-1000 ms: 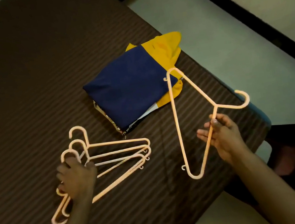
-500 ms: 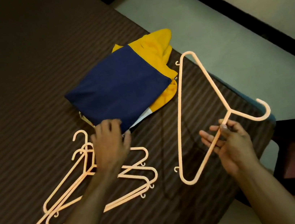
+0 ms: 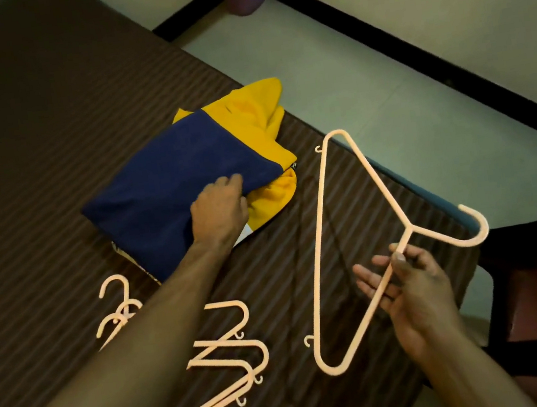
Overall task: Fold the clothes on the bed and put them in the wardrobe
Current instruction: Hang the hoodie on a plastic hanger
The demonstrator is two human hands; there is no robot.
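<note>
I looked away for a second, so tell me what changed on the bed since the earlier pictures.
The left hand let go of the bundle of peach plastic hangers lying on the brown striped bed and moved forward onto the folded navy and yellow garment, fingers at its edge. The right hand holds the single peach plastic hanger as before. The folded pile has not visibly shifted.

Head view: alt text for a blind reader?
A person's left hand grips a folded navy and yellow garment on a brown striped bed; the right hand holds a peach plastic hanger, more hangers lying nearby.
</note>
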